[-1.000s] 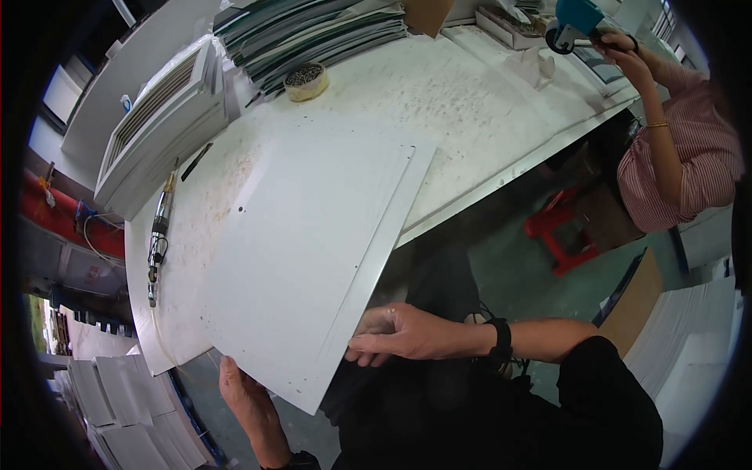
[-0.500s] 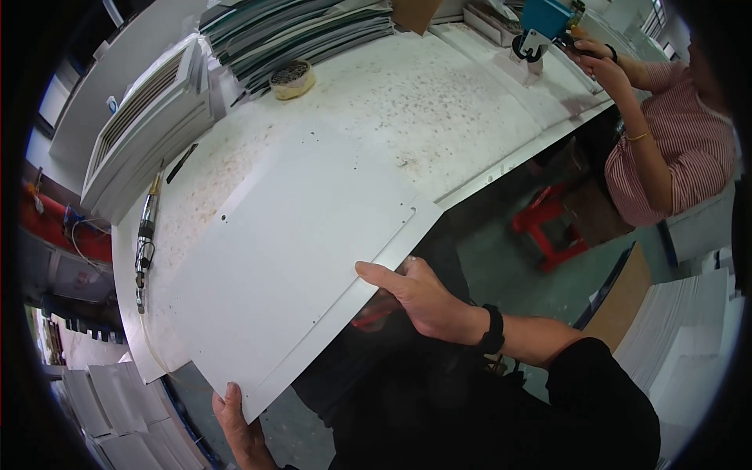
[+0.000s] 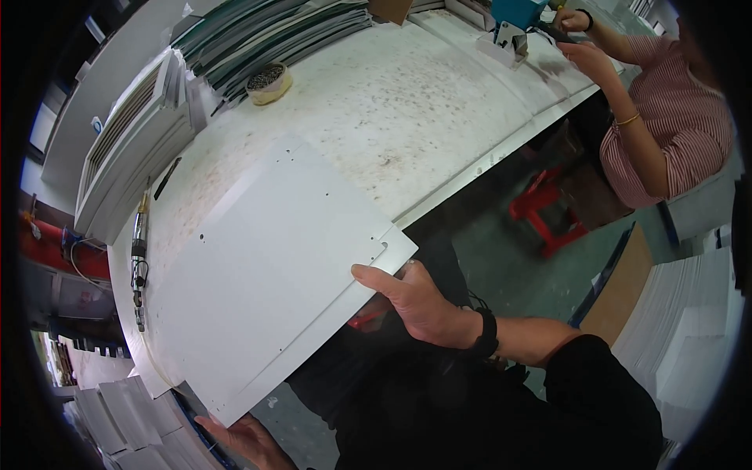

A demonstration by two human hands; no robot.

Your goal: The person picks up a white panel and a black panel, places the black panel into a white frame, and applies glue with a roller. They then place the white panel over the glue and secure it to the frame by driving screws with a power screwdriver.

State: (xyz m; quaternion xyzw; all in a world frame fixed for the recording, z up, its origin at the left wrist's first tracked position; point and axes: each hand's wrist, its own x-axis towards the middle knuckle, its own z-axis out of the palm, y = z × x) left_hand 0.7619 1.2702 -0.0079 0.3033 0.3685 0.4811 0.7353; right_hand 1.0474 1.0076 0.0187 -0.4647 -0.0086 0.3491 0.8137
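A flat white sheet-metal panel [image 3: 258, 258] with several small dark holes and a folded lip along its near edge lies tilted over the table's near side. My right hand [image 3: 427, 305] grips the lip near the right corner, thumb on top and fingers underneath. At the panel's lower left corner is my left hand [image 3: 249, 440], its fingers stretched out beside and partly beneath the corner, not closed on it. A pen-shaped silver and black power screwdriver [image 3: 139, 251] with a cable lies left of the panel.
On the white table [image 3: 439, 102] stand a round tub of small dark screws [image 3: 268, 82], stacked grey-green sheets [image 3: 274, 35] and white frames [image 3: 137, 133]. A co-worker in a striped shirt [image 3: 666, 117] works at the far right near a blue device [image 3: 517, 14]. A red stool [image 3: 544, 211] stands below.
The panel has shifted a little left and toward me. My left thumb has come off the panel's top face, and that hand has moved down around the corner. My right hand keeps its grip.
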